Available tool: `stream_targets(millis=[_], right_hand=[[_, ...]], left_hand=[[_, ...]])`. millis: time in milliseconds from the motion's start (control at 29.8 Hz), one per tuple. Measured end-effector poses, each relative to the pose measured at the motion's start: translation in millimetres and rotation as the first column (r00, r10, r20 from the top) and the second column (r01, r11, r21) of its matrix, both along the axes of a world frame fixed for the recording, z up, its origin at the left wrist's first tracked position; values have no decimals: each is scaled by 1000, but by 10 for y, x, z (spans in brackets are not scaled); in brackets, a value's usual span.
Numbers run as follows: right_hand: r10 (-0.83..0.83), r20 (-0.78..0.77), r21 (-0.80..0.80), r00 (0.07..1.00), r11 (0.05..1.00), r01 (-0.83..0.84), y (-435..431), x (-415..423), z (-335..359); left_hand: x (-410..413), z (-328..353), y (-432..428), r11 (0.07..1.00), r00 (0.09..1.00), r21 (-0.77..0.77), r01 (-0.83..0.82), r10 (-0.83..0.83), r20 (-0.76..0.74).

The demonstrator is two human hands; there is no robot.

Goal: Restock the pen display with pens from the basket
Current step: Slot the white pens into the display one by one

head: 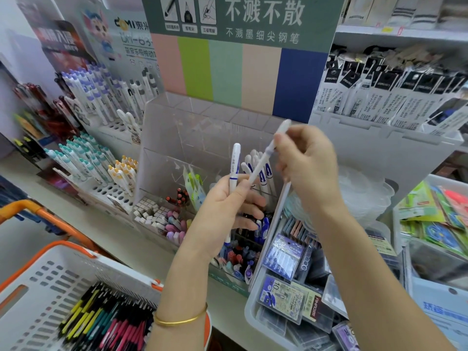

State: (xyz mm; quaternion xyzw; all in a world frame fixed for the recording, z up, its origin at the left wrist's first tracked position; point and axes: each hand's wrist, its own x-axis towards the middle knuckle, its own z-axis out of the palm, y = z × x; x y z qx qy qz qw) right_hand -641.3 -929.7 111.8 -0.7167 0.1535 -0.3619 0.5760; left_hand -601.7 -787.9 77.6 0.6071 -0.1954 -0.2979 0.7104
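Standing next to the counter here: the person's left hand [225,211] is curled around a white pen with a blue band [234,160], held upright in front of the pen display [177,127]. The right hand [309,163] is pinching a plain white pen [266,155] between thumb and fingertips. That pen is tilted, top end toward the display's back wall and lower end down by the left thumb; I can't tell if they touch. The display is a clear tiered acrylic thing at the back middle of the counter. A few matching white-and-blue pens [264,177] are standing in its right-hand compartment, right behind both hands. Its green header card [240,19] says "不溅不散" in big letters and "不溅墨细尖钢笔" under that, above pink, green, mint, peach and navy stripes. The card to the left [131,24] reads "DOMI 東米". The basket [63,245], white with an orange rim, sits off the counter's front edge at the lower left. A pile of yellow, pink, teal and black pens [109,323] lies in it. By the counter's right front corner there's a tray [249,312] of packs, one [281,295] marked with a "10". There's a gold bangle [181,320] on the left wrist.
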Motion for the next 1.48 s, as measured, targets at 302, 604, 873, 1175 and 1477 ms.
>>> stream_targets(millis=[302, 604, 873, 1175, 1477], right_hand=[[-270, -79, -562, 960, 807, 181, -37, -14, -161], [-583, -166, -898, 795, 422, 122, 10, 43, -293], [45, -212, -266, 976, 958, -102, 61, -96, -62], [-300, 220, -216, 928, 913, 346, -123, -66, 82], [-384, 44, -811, 922, 526, 257, -56, -6, -391]], left_hand=[[24, -46, -21, 980, 987, 130, -148, 138, 86], [12, -29, -41, 985, 987, 77, -153, 149, 64], [-37, -54, -64, 995, 978, 76, -57, 40, 203], [-16, -77, -14, 981, 979, 109, -160, 144, 142], [-15, -92, -31, 975, 974, 122, -184, 164, 156]])
